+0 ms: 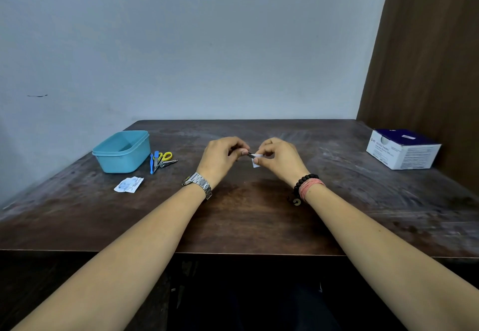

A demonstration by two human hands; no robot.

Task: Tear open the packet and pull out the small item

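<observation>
Left hand (223, 155): pinches a small dark tool (251, 155) | Right hand (278, 158): pinches a white wipe (256, 162) against the tool, above the tabletop (246, 214) centre | Left edge: blue tub (121, 151), scissors (164, 158), torn wrapper (128, 184) | Far right corner: box (403, 151)

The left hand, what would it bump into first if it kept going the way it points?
Probably the right hand: the left hand points at it, holding a small dark tool whose tip already meets the white pad.
</observation>
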